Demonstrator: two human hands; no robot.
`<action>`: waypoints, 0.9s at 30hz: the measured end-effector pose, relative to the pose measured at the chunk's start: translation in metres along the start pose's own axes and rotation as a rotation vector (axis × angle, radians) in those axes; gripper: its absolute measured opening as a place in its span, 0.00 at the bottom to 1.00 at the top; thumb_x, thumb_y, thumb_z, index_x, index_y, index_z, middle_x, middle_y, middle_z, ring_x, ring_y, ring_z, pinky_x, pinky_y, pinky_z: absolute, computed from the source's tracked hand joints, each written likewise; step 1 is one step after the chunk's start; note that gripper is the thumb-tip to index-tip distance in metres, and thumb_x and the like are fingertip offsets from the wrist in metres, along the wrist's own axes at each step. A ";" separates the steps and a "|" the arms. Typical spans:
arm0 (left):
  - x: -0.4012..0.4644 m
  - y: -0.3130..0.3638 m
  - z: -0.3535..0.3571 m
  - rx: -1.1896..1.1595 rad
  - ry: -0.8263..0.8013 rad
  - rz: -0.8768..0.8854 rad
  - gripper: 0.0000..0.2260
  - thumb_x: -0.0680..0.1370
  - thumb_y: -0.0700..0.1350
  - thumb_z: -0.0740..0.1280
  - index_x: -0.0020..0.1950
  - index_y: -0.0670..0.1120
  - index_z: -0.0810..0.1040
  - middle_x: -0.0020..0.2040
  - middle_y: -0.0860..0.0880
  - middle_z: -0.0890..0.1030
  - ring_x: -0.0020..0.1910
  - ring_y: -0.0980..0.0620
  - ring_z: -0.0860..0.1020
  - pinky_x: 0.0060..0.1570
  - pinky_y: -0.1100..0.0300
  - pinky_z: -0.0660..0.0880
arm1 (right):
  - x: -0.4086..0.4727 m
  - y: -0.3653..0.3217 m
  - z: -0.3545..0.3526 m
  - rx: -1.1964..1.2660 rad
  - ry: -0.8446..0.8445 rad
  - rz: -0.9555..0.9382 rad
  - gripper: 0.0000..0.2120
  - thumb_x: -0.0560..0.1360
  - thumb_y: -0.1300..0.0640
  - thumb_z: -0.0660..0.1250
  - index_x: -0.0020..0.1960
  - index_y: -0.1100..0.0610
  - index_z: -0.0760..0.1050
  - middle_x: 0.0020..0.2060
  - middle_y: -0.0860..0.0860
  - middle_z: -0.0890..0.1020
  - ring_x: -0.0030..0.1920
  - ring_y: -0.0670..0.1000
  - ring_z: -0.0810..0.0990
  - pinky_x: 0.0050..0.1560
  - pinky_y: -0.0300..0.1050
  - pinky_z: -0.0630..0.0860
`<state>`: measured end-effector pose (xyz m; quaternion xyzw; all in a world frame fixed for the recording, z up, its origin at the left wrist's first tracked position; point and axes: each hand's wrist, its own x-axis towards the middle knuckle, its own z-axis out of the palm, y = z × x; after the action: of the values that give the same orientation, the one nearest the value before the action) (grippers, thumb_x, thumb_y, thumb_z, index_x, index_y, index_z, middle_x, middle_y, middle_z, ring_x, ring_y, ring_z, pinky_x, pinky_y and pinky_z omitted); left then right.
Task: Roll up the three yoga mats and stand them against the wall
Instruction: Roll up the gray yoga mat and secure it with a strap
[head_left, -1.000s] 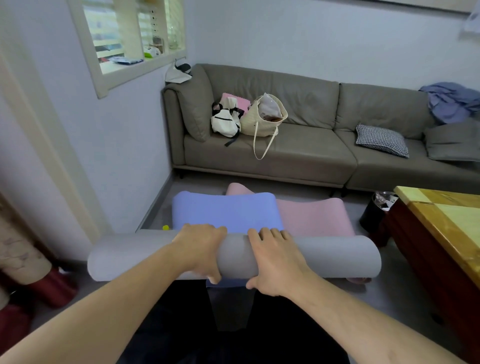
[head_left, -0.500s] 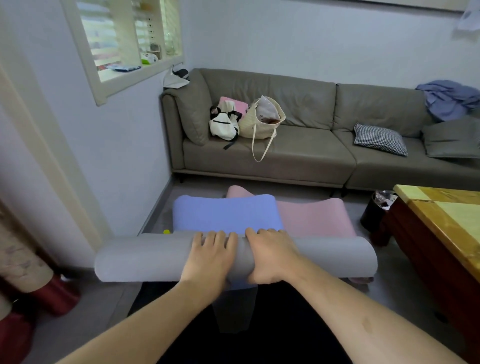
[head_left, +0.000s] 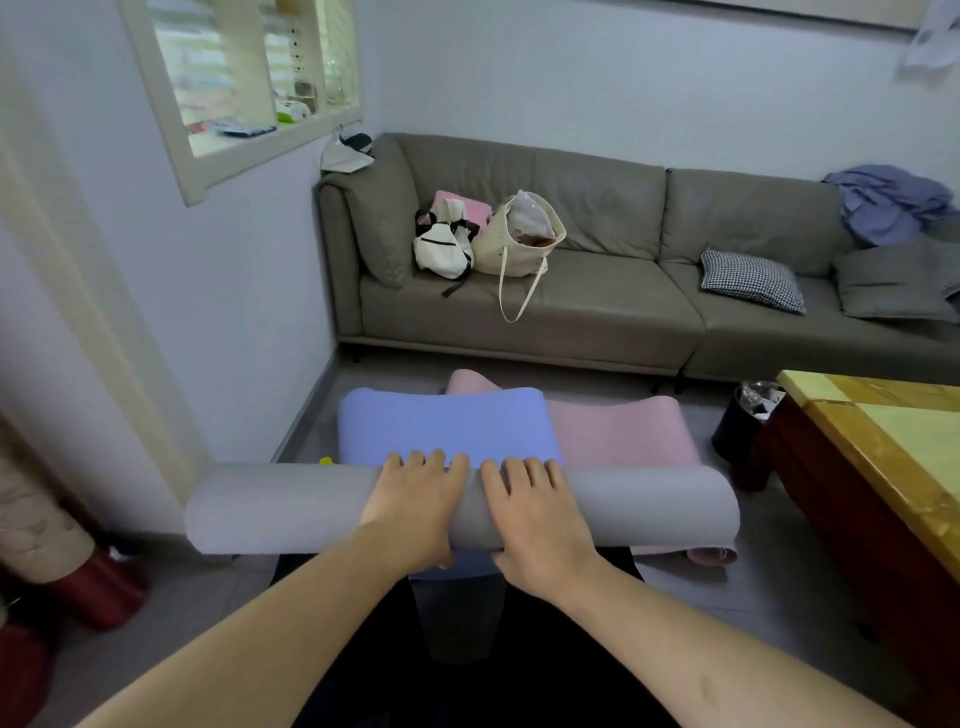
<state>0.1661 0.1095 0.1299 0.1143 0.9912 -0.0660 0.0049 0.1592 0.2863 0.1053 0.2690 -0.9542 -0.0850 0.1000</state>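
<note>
Your left fingers (head_left: 426, 460) are curling over the top of the grey roll (head_left: 291, 509), thumb tucked under its near side, so your left hand (head_left: 415, 506) is gripping it near the middle. Your right fingers (head_left: 522, 470) are lying the same way over the top, and your right hand (head_left: 535, 519) is wrapping round the roll just beside the left, thumb at the roll's lower edge. The two hands are sitting close together with a narrow strip of grey between them.

The grey roll is lying crosswise in front of you, fully rolled. Just beyond it the blue mat (head_left: 447, 426) is lying flat, and a strip of blue is also showing under the roll's near side. To the right of the roll's far side the pink mat (head_left: 623, 436) is spreading flat, partly under the blue one, and its near end is peeking out below the roll's right end. Beyond the roll, past both mats, the sofa (head_left: 597, 312) is standing against the wall (head_left: 623, 93). To the right of the roll the table (head_left: 883, 441) is standing, with a black bin (head_left: 737, 431) beside its far corner.
</note>
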 end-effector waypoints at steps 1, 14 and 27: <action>-0.004 0.004 0.005 0.006 0.036 -0.021 0.33 0.68 0.57 0.76 0.66 0.49 0.64 0.58 0.47 0.74 0.57 0.44 0.75 0.60 0.46 0.69 | 0.003 0.001 -0.001 -0.009 -0.036 -0.001 0.41 0.60 0.49 0.82 0.66 0.58 0.68 0.50 0.56 0.78 0.47 0.59 0.76 0.54 0.57 0.75; -0.011 0.014 0.029 0.107 0.100 -0.084 0.37 0.65 0.47 0.79 0.70 0.44 0.65 0.61 0.44 0.72 0.62 0.38 0.72 0.63 0.38 0.65 | 0.013 0.001 -0.012 0.089 -0.083 -0.007 0.37 0.62 0.49 0.79 0.66 0.55 0.68 0.53 0.53 0.77 0.51 0.57 0.76 0.56 0.53 0.73; -0.005 -0.003 -0.015 0.043 -0.058 0.045 0.37 0.64 0.55 0.80 0.65 0.51 0.63 0.60 0.53 0.72 0.57 0.45 0.76 0.58 0.45 0.69 | -0.011 0.001 -0.020 0.086 0.015 -0.045 0.41 0.66 0.48 0.74 0.74 0.60 0.64 0.59 0.56 0.74 0.55 0.58 0.72 0.65 0.54 0.71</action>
<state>0.1702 0.1076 0.1455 0.1344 0.9863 -0.0903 0.0328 0.1725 0.2908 0.1231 0.2948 -0.9499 -0.0442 0.0937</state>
